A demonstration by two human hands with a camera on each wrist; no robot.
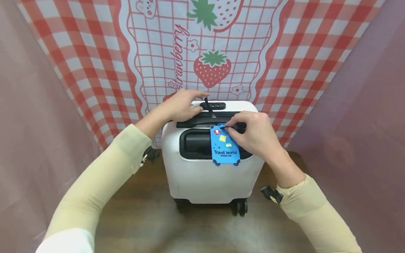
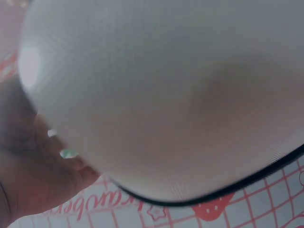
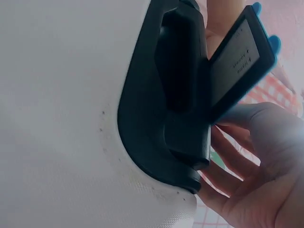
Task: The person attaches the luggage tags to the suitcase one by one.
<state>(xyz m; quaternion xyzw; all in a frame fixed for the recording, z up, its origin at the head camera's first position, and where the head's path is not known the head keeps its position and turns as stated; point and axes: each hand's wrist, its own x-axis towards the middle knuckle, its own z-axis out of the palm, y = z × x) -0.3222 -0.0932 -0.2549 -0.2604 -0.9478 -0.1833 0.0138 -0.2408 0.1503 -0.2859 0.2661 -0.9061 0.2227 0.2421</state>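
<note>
Item 1: one white suitcase (image 1: 213,183), upright on a wooden floor (image 1: 136,234), black wheels (image 1: 242,207) at its base. Its front faces the person, presumably so that both hands can work at its top.

Item 2: one blue luggage tag (image 1: 225,145), lettered "Travel World", hanging at the suitcase's upper front, partly across the black recessed handle (image 1: 196,142).

Item 3: right hand (image 1: 256,131), at the suitcase's top front edge. Thumb and forefinger pinch a dark strap end (image 1: 222,127) at the tag's loop; this grip probably steadies the small loop and leaves the printed face uncovered.

Item 4: left hand (image 1: 183,104), at the suitcase's top, left of centre. Thumb and forefinger stand parted beside an upturned black strap (image 1: 209,108), likely to have it within reach; contact cannot be told, nor whether strap and strap end are one piece.

Item 5: one strawberry-printed cloth (image 1: 213,38), behind the suitcase.

Views: only the head view gives the tag's printed face and the upturned strap. The right wrist view adds the tag's reverse, a pale panel reading "Name" and "Address", tilted out from the suitcase. The left wrist view is mostly the suitcase's blank shell, which hides part of the left hand.
</note>
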